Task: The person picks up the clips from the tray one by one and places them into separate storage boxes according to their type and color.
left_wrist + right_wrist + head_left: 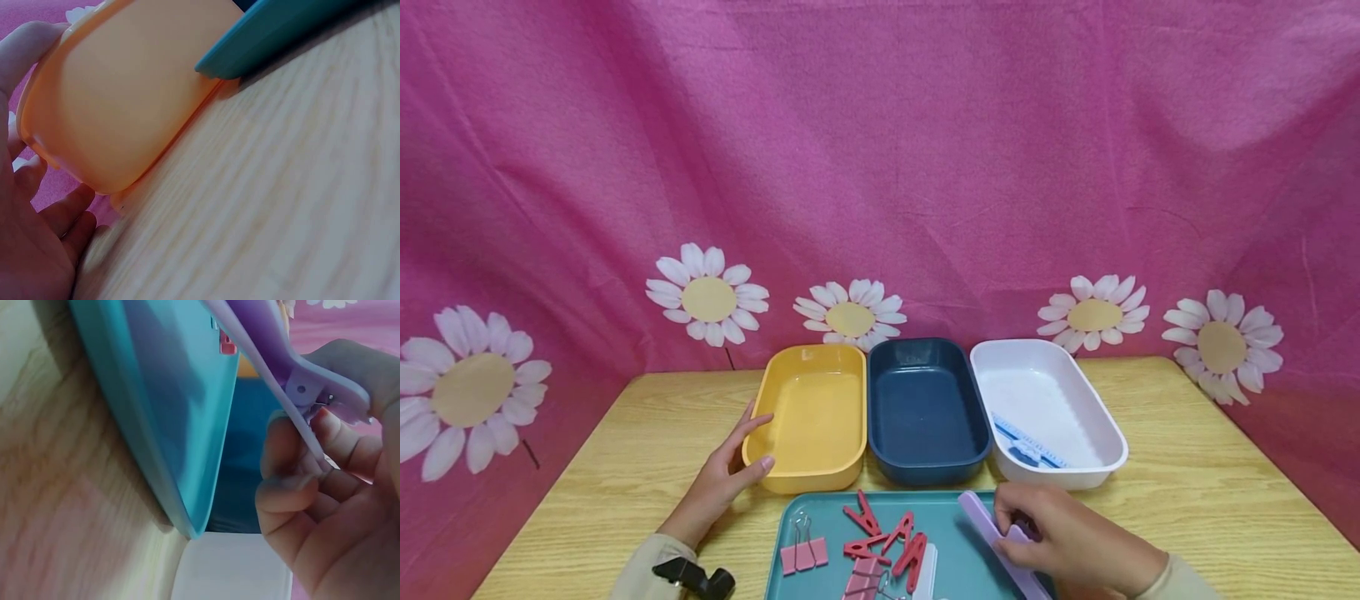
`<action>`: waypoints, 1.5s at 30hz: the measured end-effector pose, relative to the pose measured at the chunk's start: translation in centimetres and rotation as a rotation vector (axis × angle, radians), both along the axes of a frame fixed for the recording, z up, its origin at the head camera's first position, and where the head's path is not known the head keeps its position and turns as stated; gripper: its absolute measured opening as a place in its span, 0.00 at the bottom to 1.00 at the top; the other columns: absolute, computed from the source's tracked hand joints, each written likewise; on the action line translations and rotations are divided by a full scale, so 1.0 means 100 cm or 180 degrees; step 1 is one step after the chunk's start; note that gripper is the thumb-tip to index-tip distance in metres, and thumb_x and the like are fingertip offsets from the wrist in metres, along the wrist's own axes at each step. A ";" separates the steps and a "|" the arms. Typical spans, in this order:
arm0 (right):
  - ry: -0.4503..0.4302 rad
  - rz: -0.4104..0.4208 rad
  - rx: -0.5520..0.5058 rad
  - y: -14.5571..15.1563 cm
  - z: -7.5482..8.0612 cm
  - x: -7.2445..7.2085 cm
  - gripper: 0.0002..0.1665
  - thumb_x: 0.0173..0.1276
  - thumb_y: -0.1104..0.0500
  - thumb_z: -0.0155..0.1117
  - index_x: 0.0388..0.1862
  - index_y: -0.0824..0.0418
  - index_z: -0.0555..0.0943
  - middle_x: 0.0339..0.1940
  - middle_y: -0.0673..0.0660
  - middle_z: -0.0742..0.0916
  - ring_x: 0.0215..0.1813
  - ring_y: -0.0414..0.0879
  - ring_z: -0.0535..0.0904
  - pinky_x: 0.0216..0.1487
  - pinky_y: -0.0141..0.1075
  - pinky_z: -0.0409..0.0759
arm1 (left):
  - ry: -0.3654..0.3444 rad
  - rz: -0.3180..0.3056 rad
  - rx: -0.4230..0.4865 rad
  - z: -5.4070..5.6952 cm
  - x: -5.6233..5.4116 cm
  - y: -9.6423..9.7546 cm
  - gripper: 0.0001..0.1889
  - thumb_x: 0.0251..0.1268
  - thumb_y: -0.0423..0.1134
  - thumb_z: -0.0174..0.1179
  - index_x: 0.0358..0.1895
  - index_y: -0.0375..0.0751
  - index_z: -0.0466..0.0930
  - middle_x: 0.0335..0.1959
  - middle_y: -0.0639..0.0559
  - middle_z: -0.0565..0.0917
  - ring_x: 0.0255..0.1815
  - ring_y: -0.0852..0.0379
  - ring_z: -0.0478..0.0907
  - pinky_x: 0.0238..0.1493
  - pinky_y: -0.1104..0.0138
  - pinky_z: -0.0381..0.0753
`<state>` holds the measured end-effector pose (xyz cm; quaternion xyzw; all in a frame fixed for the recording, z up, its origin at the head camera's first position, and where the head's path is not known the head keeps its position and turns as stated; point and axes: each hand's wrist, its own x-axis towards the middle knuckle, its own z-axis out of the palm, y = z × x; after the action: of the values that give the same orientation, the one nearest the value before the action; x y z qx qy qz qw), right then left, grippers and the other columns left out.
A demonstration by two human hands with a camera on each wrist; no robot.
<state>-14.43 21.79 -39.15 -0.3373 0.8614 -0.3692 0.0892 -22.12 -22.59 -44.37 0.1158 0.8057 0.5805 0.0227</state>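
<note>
My left hand rests against the left side of the yellow bin, its fingers spread loosely. In the left wrist view a digit touches the rim while the other fingers lie beside the outer wall. My right hand pinches a long lilac bag clip over the right part of the green tray. The right wrist view shows the clip's pivot and spring, with finger and thumb at its handle end. On the tray lie several red clothespins, pink binder clips and a white strip-like piece.
A dark blue bin stands between the yellow bin and a white bin. Inside the white bin lies a blue-and-white ruler-like strip with a small blue item. Behind the wooden table hangs a pink flowered cloth.
</note>
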 end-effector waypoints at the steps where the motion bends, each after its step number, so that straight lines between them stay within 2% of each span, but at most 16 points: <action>1: -0.0035 -0.0016 -0.0007 0.000 0.001 0.000 0.09 0.65 0.51 0.67 0.31 0.46 0.74 0.25 0.40 0.76 0.31 0.35 0.75 0.28 0.28 0.76 | -0.0003 -0.0001 0.0003 0.000 0.000 0.000 0.31 0.67 0.46 0.61 0.72 0.56 0.61 0.79 0.59 0.39 0.78 0.46 0.43 0.58 0.82 0.59; 6: -0.0104 -0.0082 -0.0037 0.002 0.005 0.000 0.09 0.65 0.50 0.67 0.35 0.47 0.75 0.28 0.42 0.77 0.32 0.36 0.75 0.29 0.29 0.77 | -0.0020 0.0034 -0.0054 0.000 -0.001 0.000 0.32 0.66 0.47 0.61 0.72 0.57 0.61 0.79 0.59 0.39 0.78 0.46 0.43 0.60 0.78 0.59; 8: -0.0005 -0.0089 -0.0030 0.003 0.006 -0.001 0.09 0.65 0.50 0.67 0.36 0.47 0.75 0.28 0.42 0.77 0.32 0.36 0.75 0.29 0.29 0.77 | -0.0019 0.0037 -0.0072 0.000 0.000 0.000 0.32 0.66 0.47 0.61 0.72 0.58 0.61 0.79 0.59 0.39 0.78 0.46 0.43 0.61 0.77 0.59; 16: 0.0000 -0.0169 -0.0082 0.005 0.009 -0.002 0.11 0.65 0.51 0.68 0.42 0.47 0.76 0.32 0.43 0.79 0.35 0.38 0.77 0.33 0.30 0.79 | 0.0004 0.0021 -0.0035 -0.001 0.000 0.000 0.31 0.66 0.46 0.61 0.72 0.57 0.62 0.79 0.59 0.39 0.78 0.46 0.43 0.58 0.80 0.60; 22: 0.0465 -0.0159 -0.0273 0.007 0.012 -0.002 0.17 0.63 0.56 0.69 0.50 0.49 0.77 0.31 0.41 0.80 0.30 0.35 0.75 0.27 0.29 0.78 | -0.0010 0.0015 -0.0022 -0.001 -0.001 0.000 0.31 0.66 0.47 0.61 0.71 0.58 0.62 0.79 0.60 0.39 0.78 0.46 0.42 0.58 0.81 0.59; 28: 0.1231 -0.0147 -0.0453 0.010 0.011 -0.007 0.18 0.61 0.62 0.71 0.49 0.49 0.81 0.32 0.40 0.80 0.29 0.33 0.73 0.23 0.27 0.74 | -0.0006 0.0026 -0.0028 -0.002 -0.001 -0.001 0.31 0.66 0.47 0.61 0.71 0.58 0.62 0.79 0.60 0.40 0.78 0.47 0.43 0.59 0.80 0.58; 35: 0.1356 -0.0325 -0.0633 0.017 0.013 -0.015 0.20 0.58 0.66 0.72 0.47 0.49 0.83 0.33 0.43 0.83 0.31 0.36 0.75 0.24 0.28 0.76 | 0.0047 0.0028 -0.0021 -0.004 -0.001 -0.001 0.31 0.66 0.46 0.61 0.71 0.57 0.62 0.79 0.60 0.40 0.78 0.47 0.41 0.59 0.82 0.57; 45: 0.1613 -0.0585 -0.0558 0.026 0.017 -0.029 0.20 0.56 0.67 0.73 0.45 0.48 0.84 0.35 0.43 0.85 0.35 0.36 0.76 0.31 0.29 0.77 | 0.0055 -0.0021 0.0034 -0.004 -0.002 -0.001 0.31 0.67 0.45 0.61 0.72 0.56 0.62 0.79 0.57 0.39 0.77 0.44 0.44 0.57 0.82 0.60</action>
<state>-17.37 24.41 -37.43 -0.3457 0.8480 -0.3527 -0.1924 -22.31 -22.72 -44.80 0.1236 0.8023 0.5837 0.0170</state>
